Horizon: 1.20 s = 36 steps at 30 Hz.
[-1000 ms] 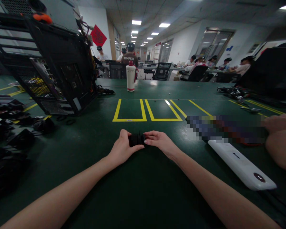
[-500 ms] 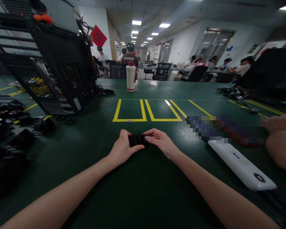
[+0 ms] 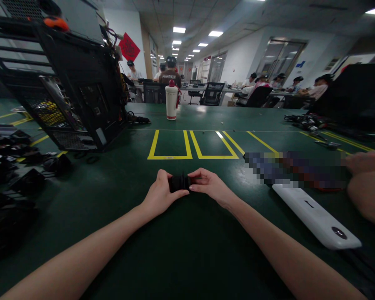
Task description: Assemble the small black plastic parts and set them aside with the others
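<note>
A small black cylindrical part [image 3: 178, 182] with a thin raised flange lies between my two hands, low over the green table [image 3: 181, 250]. My left hand [image 3: 161, 191] is closed around its left end, thumb along the near side. At the right end, the fingertips and thumb of my right hand [image 3: 210, 184] pinch the part just beyond the flange. Its exact kind is too dark to make out, and my left fingers hide part of it.
A black computer case [image 3: 71, 91] stands at the left, with dark parts [image 3: 25, 175] heaped beside it. A white cup [image 3: 171, 102] stands ahead beyond yellow tape outlines [image 3: 170, 158]. On the right are a white power strip [image 3: 315, 216] and another person's hand [image 3: 368, 183].
My right thumb has shifted slightly downward, and my right fingers have changed their position at the part's end. My left hand keeps its hold.
</note>
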Each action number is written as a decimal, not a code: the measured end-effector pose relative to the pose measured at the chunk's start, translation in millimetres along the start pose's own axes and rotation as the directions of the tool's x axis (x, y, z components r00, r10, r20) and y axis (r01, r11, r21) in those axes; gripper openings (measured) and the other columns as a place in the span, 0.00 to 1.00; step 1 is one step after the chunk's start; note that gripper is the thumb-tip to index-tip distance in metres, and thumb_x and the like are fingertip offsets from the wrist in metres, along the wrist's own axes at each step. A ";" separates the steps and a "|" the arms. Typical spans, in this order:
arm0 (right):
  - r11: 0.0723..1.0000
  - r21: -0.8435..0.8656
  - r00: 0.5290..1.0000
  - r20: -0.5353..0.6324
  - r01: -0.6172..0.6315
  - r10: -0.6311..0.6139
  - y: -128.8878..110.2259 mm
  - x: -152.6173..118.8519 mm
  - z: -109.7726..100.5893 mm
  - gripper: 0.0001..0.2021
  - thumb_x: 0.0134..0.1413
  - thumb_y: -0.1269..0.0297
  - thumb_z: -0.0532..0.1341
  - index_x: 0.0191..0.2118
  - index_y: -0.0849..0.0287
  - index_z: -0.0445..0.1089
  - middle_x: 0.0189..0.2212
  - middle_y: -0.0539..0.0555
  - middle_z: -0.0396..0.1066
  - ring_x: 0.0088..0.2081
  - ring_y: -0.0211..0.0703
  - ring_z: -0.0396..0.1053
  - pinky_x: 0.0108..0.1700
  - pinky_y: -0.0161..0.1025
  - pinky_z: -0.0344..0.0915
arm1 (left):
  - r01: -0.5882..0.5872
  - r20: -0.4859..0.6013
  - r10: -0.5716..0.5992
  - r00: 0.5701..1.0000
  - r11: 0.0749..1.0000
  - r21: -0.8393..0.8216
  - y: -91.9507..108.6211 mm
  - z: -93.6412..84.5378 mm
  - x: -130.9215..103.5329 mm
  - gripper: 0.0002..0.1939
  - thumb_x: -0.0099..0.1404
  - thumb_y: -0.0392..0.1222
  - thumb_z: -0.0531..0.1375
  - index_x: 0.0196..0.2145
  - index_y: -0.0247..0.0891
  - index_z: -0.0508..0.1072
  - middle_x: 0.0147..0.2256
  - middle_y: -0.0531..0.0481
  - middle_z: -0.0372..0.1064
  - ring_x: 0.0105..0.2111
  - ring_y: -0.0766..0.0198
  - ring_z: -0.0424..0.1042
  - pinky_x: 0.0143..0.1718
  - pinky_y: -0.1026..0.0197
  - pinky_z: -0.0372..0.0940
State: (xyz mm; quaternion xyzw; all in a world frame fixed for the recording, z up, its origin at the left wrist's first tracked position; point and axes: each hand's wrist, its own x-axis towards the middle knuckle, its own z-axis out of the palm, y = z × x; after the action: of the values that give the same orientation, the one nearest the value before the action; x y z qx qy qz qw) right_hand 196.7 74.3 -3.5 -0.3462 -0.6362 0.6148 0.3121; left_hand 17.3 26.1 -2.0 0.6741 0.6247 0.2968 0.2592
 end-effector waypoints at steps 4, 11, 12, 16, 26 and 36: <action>0.999 -0.038 1.000 -0.026 0.007 -0.007 0.5 -0.3 -0.4 0.12 0.42 0.66 0.60 0.37 0.58 0.63 0.38 0.52 0.66 0.39 0.38 0.65 0.45 0.44 0.61 | 0.012 0.003 -0.012 1.000 1.000 0.000 0.3 -0.4 -0.3 0.27 0.47 0.56 0.57 0.38 0.37 0.55 0.38 0.46 0.58 0.34 0.59 0.65 0.29 0.58 0.64; 0.998 -0.045 0.994 -0.095 0.044 -0.048 8.3 1.6 1.0 0.11 0.44 0.68 0.59 0.38 0.57 0.64 0.40 0.52 0.65 0.43 0.39 0.64 0.47 0.43 0.60 | -0.006 -0.019 0.006 1.000 1.000 -0.003 -3.2 1.5 1.1 0.28 0.46 0.58 0.57 0.38 0.37 0.56 0.37 0.47 0.58 0.33 0.60 0.65 0.27 0.60 0.65; 0.999 -0.038 0.994 -0.099 0.034 -0.038 8.8 2.1 0.7 0.14 0.43 0.68 0.59 0.40 0.56 0.63 0.41 0.52 0.65 0.44 0.40 0.63 0.47 0.44 0.59 | -0.005 -0.017 0.005 1.000 1.000 -0.003 -2.9 1.2 0.8 0.28 0.46 0.58 0.57 0.38 0.37 0.56 0.38 0.47 0.58 0.33 0.60 0.65 0.28 0.59 0.65; 0.999 0.005 0.995 -0.083 -0.047 0.048 10.1 3.4 -1.8 0.19 0.42 0.68 0.60 0.44 0.56 0.61 0.44 0.54 0.63 0.47 0.42 0.61 0.51 0.46 0.56 | 0.006 0.002 -0.006 1.000 1.000 -0.010 -0.2 -0.9 -0.4 0.28 0.46 0.57 0.57 0.39 0.37 0.55 0.39 0.46 0.58 0.34 0.59 0.65 0.29 0.58 0.65; 0.999 0.038 1.000 0.007 -0.002 0.001 0.7 -0.5 0.5 0.17 0.38 0.73 0.62 0.39 0.57 0.62 0.39 0.52 0.65 0.42 0.40 0.65 0.47 0.44 0.60 | -0.015 -0.026 0.015 1.000 1.000 0.008 -3.3 1.9 0.9 0.27 0.47 0.57 0.57 0.38 0.37 0.55 0.37 0.47 0.58 0.33 0.60 0.65 0.28 0.60 0.64; 0.999 -0.032 0.995 -0.096 0.026 -0.029 5.5 1.3 1.8 0.10 0.45 0.67 0.58 0.38 0.59 0.64 0.39 0.52 0.66 0.43 0.39 0.63 0.48 0.43 0.58 | 0.005 0.009 -0.005 1.000 1.000 -0.020 1.1 -2.5 -1.2 0.28 0.47 0.57 0.57 0.39 0.37 0.55 0.38 0.46 0.58 0.34 0.60 0.65 0.29 0.59 0.65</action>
State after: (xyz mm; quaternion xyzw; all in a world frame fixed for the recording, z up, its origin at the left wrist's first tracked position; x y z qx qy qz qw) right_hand 194.8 74.4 -9.1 -0.3714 -0.6346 0.5831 0.3453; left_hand 16.2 24.8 0.5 0.6713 0.6222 0.2994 0.2694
